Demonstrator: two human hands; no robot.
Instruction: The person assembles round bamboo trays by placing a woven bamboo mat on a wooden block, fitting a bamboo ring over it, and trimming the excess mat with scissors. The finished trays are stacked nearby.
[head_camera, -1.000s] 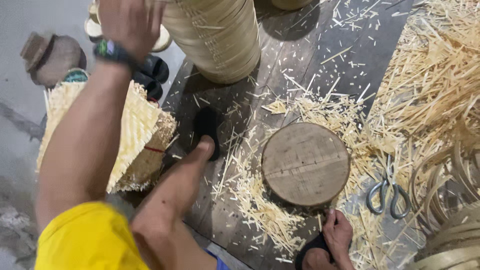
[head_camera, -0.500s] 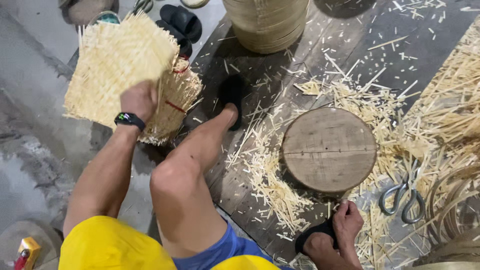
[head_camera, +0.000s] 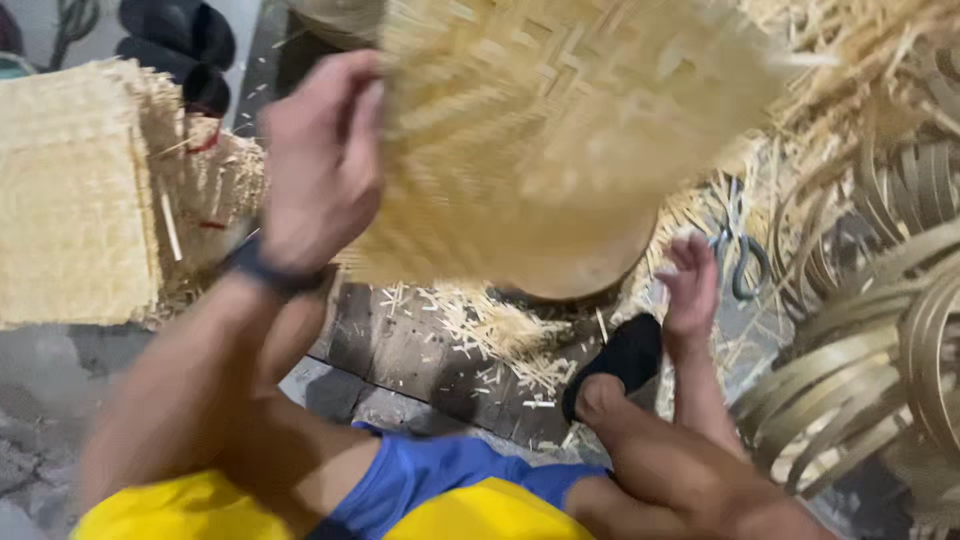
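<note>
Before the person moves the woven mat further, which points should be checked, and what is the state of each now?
1. Left hand grips the woven mat at its edge: ok.
2. Right hand is free, open, low beside the scissors: ok.
3. Mat is sharp enough to judge its condition: cannot tell, it is blurred.
4. Round block under the mat is in view: not ok, the mat hides it.
5. Stack of woven mats lies apart from the lifted one: ok.
6. Floor near the foot is free of bamboo shavings: not ok.

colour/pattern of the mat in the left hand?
Pale straw-yellow woven mat, crisscross strip weave, held by the left hand; head view.
</note>
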